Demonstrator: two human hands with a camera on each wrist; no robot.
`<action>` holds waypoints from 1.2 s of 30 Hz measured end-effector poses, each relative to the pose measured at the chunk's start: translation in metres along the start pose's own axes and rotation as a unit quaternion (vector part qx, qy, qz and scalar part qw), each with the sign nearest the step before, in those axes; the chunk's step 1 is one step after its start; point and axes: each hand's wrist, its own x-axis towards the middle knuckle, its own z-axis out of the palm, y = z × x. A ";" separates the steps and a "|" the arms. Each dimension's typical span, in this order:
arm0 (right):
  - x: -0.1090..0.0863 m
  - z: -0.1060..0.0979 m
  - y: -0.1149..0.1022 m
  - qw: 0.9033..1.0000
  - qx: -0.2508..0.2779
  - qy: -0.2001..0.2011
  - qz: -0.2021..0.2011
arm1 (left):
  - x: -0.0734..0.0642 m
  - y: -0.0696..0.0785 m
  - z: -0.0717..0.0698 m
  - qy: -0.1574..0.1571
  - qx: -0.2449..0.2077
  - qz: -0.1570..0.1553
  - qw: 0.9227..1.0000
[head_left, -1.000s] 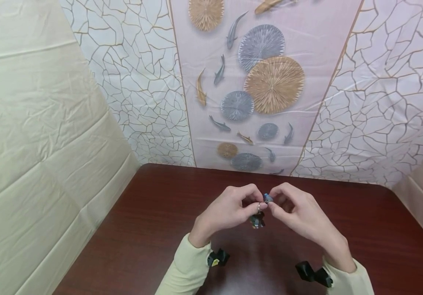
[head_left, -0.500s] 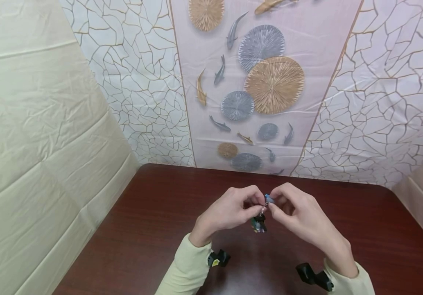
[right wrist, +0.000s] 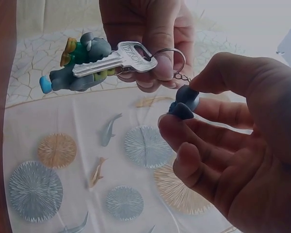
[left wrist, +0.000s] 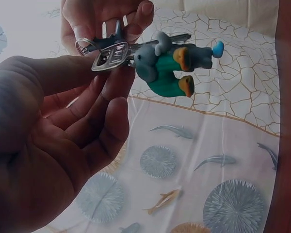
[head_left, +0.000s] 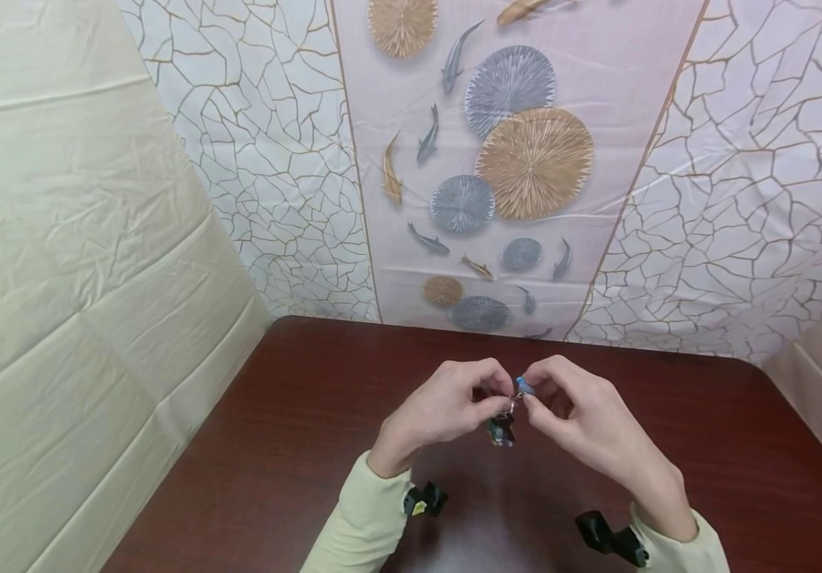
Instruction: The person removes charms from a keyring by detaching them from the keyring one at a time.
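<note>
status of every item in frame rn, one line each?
left hand: pinches the key ring, fingers curled.
right hand: pinches the small dark charm.
key ring: held up off the table, a short chain runs from it to the charm.
key: on the ring, lying sideways.
elephant figure: hangs by the key, untouched.
small dark charm: between thumb and finger.
table: bears nothing visible.

Head view: bright, even, diffuse; no hard shadows. Soft sheen on bench (head_left: pixel 296 446) toward the near edge, faint shadow under the hands. Straight lines bowed at frame edges, wide-angle. Wrist views: dimmer, grey, low contrast. Left hand (left wrist: pixel 53 145) close to lens, dark and soft. Right hand (right wrist: pixel 233 141) likewise blurred. Key (right wrist: pixel 116 58) sharp, slight glint. Backdrop washed out toward top.
</note>
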 end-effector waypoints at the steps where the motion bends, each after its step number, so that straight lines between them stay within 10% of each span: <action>1: 0.000 0.000 0.000 1.000 0.001 -0.001 0.004 | 0.000 0.000 0.000 0.003 0.002 0.000 1.000; 15: 0.000 0.003 -0.001 0.999 0.012 -0.027 -0.012 | 0.000 -0.002 -0.001 0.074 -0.013 0.049 0.996; 36: 0.000 0.000 -0.002 0.997 0.075 -0.032 -0.010 | 0.000 0.001 0.003 0.047 -0.036 0.028 0.998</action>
